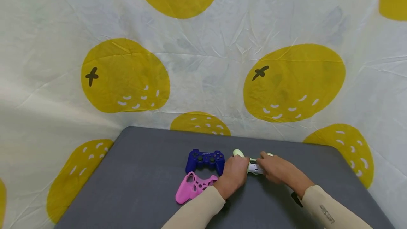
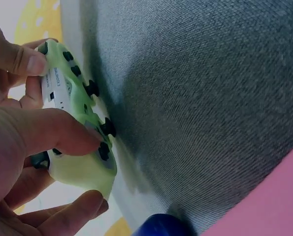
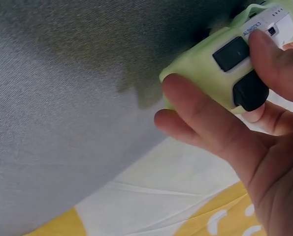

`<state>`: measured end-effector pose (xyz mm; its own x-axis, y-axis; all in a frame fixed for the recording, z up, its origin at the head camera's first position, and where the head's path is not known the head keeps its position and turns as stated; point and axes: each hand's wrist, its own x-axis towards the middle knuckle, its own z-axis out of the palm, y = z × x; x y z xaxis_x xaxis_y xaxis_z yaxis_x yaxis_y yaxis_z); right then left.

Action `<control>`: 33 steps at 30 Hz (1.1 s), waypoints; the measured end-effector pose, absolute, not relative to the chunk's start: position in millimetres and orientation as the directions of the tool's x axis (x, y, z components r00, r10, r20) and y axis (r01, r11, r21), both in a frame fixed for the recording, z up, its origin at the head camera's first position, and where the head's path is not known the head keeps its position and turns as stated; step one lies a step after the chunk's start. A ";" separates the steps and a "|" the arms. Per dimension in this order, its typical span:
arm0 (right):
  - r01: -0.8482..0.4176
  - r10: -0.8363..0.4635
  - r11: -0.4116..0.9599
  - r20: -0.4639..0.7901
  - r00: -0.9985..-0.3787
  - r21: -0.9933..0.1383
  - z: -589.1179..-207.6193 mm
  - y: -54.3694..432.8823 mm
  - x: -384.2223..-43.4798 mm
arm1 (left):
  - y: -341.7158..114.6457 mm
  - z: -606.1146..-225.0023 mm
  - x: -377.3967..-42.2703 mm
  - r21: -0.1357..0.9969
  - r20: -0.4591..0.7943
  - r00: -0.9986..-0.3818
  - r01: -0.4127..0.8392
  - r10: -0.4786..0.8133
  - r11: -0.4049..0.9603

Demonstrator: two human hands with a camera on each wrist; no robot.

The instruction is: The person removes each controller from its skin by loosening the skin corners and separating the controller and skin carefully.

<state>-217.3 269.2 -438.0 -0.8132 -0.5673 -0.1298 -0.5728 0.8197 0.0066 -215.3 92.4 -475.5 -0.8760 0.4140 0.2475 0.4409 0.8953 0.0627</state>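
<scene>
A white game controller (image 1: 255, 168) sits in a pale green silicone cover (image 1: 239, 153), held just over the table by both hands. My left hand (image 1: 234, 172) grips one end; in the left wrist view its thumb lies across the front beside the direction pad, with fingers beneath. The other end is gripped by my right hand (image 1: 276, 169), whose thumb presses by the white edge (image 3: 281, 24) in the right wrist view. Black shoulder buttons (image 3: 232, 54) poke through the cover (image 3: 200, 69) there. Both black sticks face the table in the left wrist view.
Left of the hands, a dark blue controller (image 1: 208, 157) lies on the grey table (image 1: 143, 176). A pink silicone cover (image 1: 184, 191) lies in front of it, partly hidden by the left forearm. A fruit-print cloth (image 1: 203, 80) hangs behind the table.
</scene>
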 end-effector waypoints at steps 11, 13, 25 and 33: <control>-0.674 -0.677 0.735 -0.044 -0.734 -0.069 -440.2 287.4 -214.8 | 88.7 -472.6 -219.9 0.031 0.257 -0.845 0.491 0.468 0.870; -0.693 -0.693 0.721 -0.046 -0.720 -0.021 -439.3 288.4 -215.5 | 88.8 -470.9 -220.0 0.037 0.262 -0.843 0.496 0.471 0.868; -0.646 -0.641 0.763 -0.169 -0.749 -0.029 -433.0 278.5 -220.5 | 94.6 -466.9 -218.9 0.000 0.242 -0.855 0.472 0.458 0.881; -0.547 -0.597 0.799 -0.217 -0.772 -0.249 -424.8 288.0 -221.3 | 97.1 -465.3 -221.0 -0.012 0.274 -0.843 0.479 0.463 0.878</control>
